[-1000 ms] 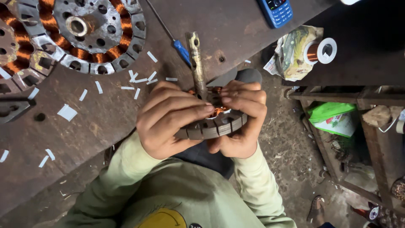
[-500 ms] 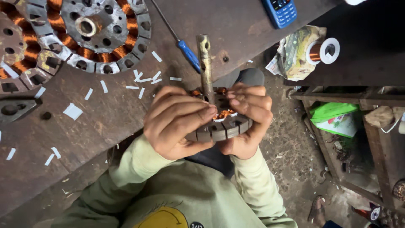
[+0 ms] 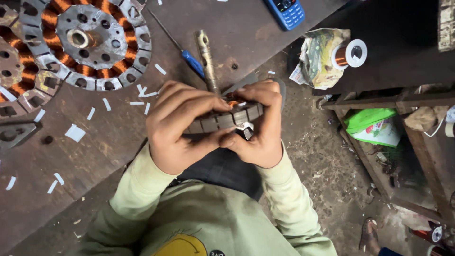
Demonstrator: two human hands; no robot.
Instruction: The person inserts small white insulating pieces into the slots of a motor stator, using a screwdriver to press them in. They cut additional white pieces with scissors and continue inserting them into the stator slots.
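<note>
Both my hands grip a round grey stator (image 3: 222,121) with copper windings, held on edge against the bench's front edge. My left hand (image 3: 177,125) wraps over its left side, fingers curled across the top. My right hand (image 3: 258,125) clasps its right side, thumb pressed underneath. A metal shaft (image 3: 207,59) rises from the stator toward the bench. Most of the stator is hidden by my fingers.
On the brown bench (image 3: 104,142) lie a larger wound stator (image 3: 90,40), another stator (image 3: 14,80) at the left edge, a blue-handled screwdriver (image 3: 189,59), white paper strips (image 3: 76,132) and a blue phone (image 3: 286,12). A copper wire spool (image 3: 348,54) and green bag (image 3: 372,125) sit right.
My hands and the stator have shifted slightly right and up in view; the fingers have regripped, and the stator has turned a little between them.
</note>
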